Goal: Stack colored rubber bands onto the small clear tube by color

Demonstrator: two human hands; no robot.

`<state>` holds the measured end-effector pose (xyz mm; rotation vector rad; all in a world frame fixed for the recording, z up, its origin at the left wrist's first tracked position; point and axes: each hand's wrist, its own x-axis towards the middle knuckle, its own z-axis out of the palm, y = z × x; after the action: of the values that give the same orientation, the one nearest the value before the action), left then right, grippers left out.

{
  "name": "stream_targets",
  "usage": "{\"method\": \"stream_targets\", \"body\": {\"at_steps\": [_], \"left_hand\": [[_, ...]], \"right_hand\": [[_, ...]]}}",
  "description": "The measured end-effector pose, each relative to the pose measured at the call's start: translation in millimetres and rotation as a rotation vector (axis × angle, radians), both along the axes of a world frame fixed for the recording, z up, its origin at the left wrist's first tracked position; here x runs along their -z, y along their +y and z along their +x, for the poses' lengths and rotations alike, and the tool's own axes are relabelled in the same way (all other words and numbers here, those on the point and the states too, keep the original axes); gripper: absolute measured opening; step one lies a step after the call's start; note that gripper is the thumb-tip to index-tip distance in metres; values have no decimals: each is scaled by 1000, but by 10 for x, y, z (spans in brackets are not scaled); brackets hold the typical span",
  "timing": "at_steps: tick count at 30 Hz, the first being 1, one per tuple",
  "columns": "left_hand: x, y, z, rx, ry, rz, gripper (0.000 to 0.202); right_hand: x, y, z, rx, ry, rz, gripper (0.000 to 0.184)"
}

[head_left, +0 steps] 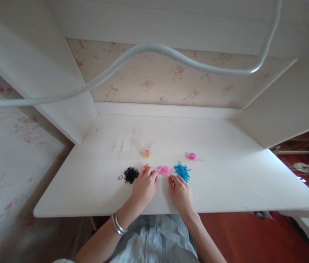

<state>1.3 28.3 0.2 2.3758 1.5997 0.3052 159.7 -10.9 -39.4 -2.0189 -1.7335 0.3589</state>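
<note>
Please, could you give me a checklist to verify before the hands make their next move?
1. Small black looped bands all in one pile: not ok, one black loop lies apart.
2. Small red bands fully visible: not ok, left hand hides part.
3. Small bright blue bands apart from the black pile: ok.
4. Small clear container with pink and yellow upright: ok.
5. Right hand holding a band: cannot tell.

We look through a single camera worn on the person's head, facing forward and down across the white table (pixel 214 146). From above its near edge, we see the lap (pixel 154 241) at the bottom, the left hand (pixel 146 184) and right hand (pixel 181 193) below centre at middle distance, and the flowered back panel (pixel 154 84) beyond, all in one wide view.
</note>
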Motion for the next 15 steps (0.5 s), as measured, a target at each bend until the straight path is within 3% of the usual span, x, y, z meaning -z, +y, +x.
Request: {"method": "stream_targets", "body": {"at_steps": [8, 15], "left_hand": [[19, 103, 161, 47, 171, 43, 28], [37, 95, 205, 29, 187, 60, 26]], "right_hand": [[-105, 21, 43, 30, 126, 182, 33], [-557, 290, 33, 36, 192, 254, 39]]}}
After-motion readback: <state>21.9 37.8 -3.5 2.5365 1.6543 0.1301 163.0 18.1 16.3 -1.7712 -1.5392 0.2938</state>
